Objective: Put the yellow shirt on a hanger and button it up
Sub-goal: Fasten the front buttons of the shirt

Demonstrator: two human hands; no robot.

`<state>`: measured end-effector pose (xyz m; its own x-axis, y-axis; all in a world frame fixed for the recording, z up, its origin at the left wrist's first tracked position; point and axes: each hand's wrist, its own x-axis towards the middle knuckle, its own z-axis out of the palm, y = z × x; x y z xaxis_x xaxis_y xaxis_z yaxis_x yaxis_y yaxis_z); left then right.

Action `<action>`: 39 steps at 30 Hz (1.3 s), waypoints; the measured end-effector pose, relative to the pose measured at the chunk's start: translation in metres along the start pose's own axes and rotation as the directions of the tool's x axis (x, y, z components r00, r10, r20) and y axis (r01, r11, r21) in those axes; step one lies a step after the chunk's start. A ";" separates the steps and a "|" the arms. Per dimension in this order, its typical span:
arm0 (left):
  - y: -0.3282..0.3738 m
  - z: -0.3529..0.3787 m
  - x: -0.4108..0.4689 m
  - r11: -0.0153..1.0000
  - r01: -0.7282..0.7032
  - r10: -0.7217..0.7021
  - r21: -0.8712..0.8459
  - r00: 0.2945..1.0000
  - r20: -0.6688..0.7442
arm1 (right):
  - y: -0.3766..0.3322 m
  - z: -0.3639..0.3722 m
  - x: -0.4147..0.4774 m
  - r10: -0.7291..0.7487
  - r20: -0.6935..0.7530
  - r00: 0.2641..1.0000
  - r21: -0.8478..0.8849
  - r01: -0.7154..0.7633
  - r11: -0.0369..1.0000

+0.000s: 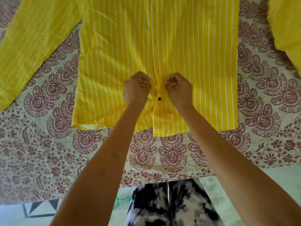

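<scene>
Yellow shirt (187, 46) w/ thin white vertical stripes is laid flat, front up, on a printed bedspread (48, 144), hem toward the viewer. Its sleeves are spread to the sides: left-side sleeve (32, 38) is angled across the upper left, and right-side sleeve (286, 30) is cut off at the upper right edge. The bedspread is printed w/ maroon paisley fans & small flowers on a pale ground, and its near edge is draped over a pale floor (276, 185). Black-and-white mottled trousers (171, 206) are seen at bottom centre.

Part of the lower shirt front is hidden by 2 bare forearms reaching in from below. The left hand (136, 90) is curled, w/ fabric beside the front opening pinched between thumb & fingers. The right hand (179, 90) is curled likewise on the opposite edge, approx. level w/ the left. 1 dark round button (159, 99) is seen just below, between the wrists. The cloth appears thin & smooth, lightly creased near the hem.
</scene>
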<state>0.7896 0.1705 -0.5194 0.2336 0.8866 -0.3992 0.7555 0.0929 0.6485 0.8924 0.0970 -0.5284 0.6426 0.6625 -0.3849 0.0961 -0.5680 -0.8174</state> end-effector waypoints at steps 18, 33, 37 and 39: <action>0.029 0.024 0.029 0.993 0.026 -0.031 0.116 0.999 0.041 | -0.006 0.003 0.040 0.229 -0.087 0.970 -0.041 -0.233 0.972; 0.052 0.013 0.027 0.999 0.034 -0.033 -0.016 0.998 0.059 | -0.004 0.002 0.033 0.119 0.014 0.993 0.104 -0.120 0.987; 0.049 0.016 0.024 0.999 0.029 -0.027 -0.033 0.999 0.042 | -0.001 0.003 0.032 0.121 0.001 0.993 0.121 -0.120 0.985; 0.048 0.016 0.022 0.999 0.024 -0.022 -0.045 0.999 0.049 | 0.002 0.001 0.032 0.126 -0.002 0.992 0.139 -0.125 0.982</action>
<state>0.8405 0.1869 -0.5075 0.2472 0.8610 -0.4445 0.7328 0.1340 0.6671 0.9121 0.1180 -0.5426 0.6513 0.5845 -0.4839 -0.0913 -0.5727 -0.8146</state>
